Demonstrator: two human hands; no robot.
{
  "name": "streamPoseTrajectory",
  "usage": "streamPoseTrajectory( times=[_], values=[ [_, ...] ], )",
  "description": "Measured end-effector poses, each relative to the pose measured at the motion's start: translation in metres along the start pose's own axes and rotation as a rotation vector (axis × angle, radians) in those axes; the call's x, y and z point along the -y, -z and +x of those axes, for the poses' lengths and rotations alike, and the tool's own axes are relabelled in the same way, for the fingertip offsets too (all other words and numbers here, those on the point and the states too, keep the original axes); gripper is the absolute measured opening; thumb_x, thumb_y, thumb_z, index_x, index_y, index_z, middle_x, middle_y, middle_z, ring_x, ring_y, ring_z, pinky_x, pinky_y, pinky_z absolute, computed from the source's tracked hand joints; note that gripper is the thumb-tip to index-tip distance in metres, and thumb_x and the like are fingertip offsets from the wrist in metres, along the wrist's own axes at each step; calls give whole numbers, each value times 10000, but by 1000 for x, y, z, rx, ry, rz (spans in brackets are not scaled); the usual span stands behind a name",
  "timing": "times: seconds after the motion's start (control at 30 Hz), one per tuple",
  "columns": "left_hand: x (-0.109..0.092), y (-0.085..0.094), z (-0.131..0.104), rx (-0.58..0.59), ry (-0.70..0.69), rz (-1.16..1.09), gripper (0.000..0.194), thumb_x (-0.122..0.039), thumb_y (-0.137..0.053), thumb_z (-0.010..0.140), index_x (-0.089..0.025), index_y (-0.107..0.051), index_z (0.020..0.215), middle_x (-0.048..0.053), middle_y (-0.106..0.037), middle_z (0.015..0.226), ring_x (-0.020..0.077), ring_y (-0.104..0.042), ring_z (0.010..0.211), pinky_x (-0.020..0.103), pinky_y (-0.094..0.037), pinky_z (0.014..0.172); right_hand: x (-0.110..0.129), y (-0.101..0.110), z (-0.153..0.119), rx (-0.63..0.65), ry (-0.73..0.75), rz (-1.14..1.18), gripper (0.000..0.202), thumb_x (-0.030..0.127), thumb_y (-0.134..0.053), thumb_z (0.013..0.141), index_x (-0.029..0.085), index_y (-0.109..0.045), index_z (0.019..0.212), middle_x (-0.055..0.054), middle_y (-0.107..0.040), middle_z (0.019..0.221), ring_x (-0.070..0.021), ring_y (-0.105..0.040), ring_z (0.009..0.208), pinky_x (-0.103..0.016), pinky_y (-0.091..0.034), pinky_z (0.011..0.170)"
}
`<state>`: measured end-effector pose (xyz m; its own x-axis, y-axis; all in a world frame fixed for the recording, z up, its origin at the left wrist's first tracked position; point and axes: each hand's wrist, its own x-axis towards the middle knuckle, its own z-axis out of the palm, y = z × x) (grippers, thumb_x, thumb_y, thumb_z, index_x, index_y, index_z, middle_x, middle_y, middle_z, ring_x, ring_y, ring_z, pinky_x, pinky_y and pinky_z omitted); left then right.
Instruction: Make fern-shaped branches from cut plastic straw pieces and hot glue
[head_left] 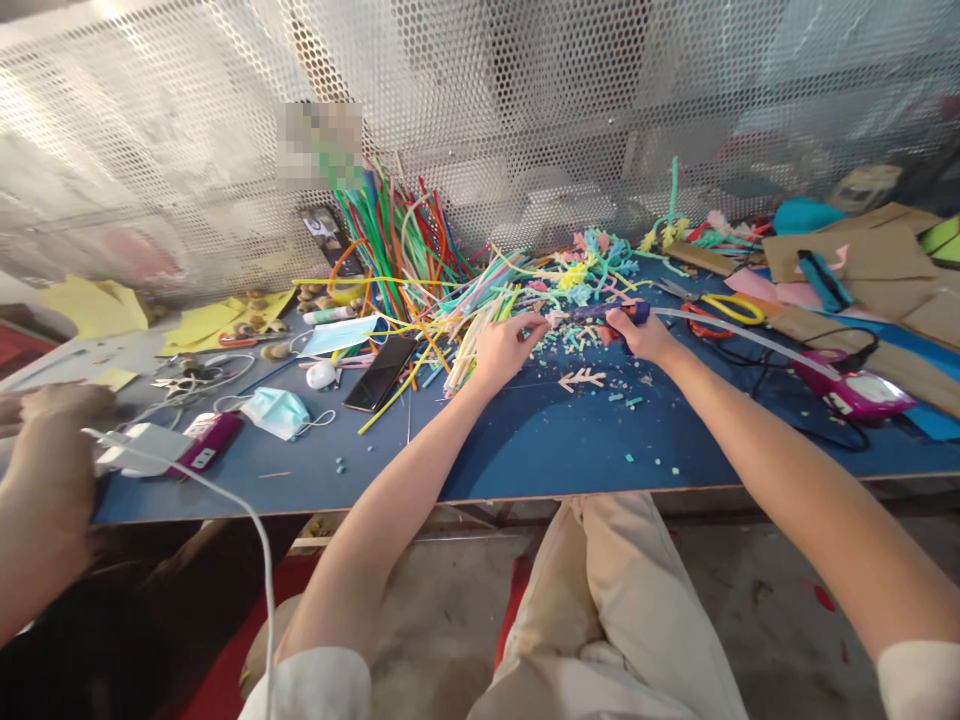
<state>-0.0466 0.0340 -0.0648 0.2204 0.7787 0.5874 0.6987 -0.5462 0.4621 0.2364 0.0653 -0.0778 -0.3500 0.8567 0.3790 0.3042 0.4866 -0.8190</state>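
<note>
My right hand is wrapped round a dark blue hot glue gun, whose nozzle points left. From the back of the gun a long translucent glue stick runs off to the right. Close to the nozzle, my left hand has its thumb and forefinger pinched together; whatever small piece they hold is too small to make out. On the blue table below the gun lies a pale, branch-shaped piece. Small coloured scraps are scattered around it.
Behind my hands are long coloured stems and a pile of fuzzy branched pieces. To the left lie a phone, a face mask and a co-worker's hand. Yellow-handled pliers and a magenta power strip are right.
</note>
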Motion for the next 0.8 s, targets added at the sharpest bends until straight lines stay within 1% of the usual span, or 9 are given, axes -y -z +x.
streamPoseTrajectory(
  times=[0.13,0.23,0.3,0.43,0.5,0.6,0.67,0.73,0.8],
  values=[
    [-1,1,0,8,-60,-34,267,-482,-693,1084,-290,-871,1032,15,-868,1017,169,-731,734,301,-527,767,1,4,5,-45,-32,-116,832,1014,-448,902,269,-613,570,-51,-670,617,-226,-650,631,-390,-564,726],
    [-2,2,-1,-10,-53,-26,265,-486,-705,1079,-287,-877,1044,26,-868,1069,165,-721,733,304,-533,780,-4,15,11,-176,-91,-420,749,964,-531,901,275,-632,626,-76,-696,653,-278,-694,697,-413,-556,727],
    [-2,2,-1,-31,-5,-14,251,-483,-726,1069,-286,-881,1049,25,-865,1023,164,-712,726,303,-521,762,-11,26,14,-221,-135,-641,667,913,-608,891,268,-694,749,-113,-754,764,-328,-733,799,-428,-556,746],
    [-4,2,-2,-49,94,-4,265,-499,-747,1056,-275,-889,1051,18,-829,847,169,-685,695,301,-480,704,-28,49,14,-148,-217,-918,663,814,-720,873,186,-737,1085,-210,-807,1089,-393,-759,1023,-464,-575,855],
    [-5,2,-2,-54,97,-19,280,-504,-737,1062,-267,-886,1056,18,-823,833,165,-675,687,300,-473,701,-35,58,15,-165,-314,-974,727,767,-768,863,135,-699,1216,-258,-775,1213,-417,-750,1087,-494,-572,902],
    [-6,2,-1,-60,73,-45,287,-489,-707,1080,-255,-872,1063,21,-838,884,164,-681,702,299,-487,719,-45,70,20,-294,-452,-953,796,681,-845,852,80,-627,1325,-309,-717,1264,-442,-721,1145,-522,-550,946],
    [-6,1,-1,-59,64,-56,280,-470,-695,1084,-248,-864,1067,25,-848,932,165,-690,719,301,-505,743,-54,76,24,-383,-510,-890,823,604,-899,842,44,-585,1357,-334,-665,1289,-432,-678,1208,-495,-532,969],
    [-4,1,0,-68,73,-69,262,-445,-693,1081,-242,-858,1065,27,-852,962,162,-694,728,302,-516,763,-66,82,27,-456,-534,-836,806,508,-924,849,23,-550,1372,-351,-601,1319,-390,-627,1245,-441,-523,970],
    [-3,0,1,-91,99,-93,245,-423,-693,1075,-237,-851,1053,25,-851,977,154,-685,724,298,-519,757,-78,86,29,-500,-430,-848,733,414,-906,874,20,-529,1363,-348,-561,1292,-344,-602,1181,-409,-529,916]
  ],
)
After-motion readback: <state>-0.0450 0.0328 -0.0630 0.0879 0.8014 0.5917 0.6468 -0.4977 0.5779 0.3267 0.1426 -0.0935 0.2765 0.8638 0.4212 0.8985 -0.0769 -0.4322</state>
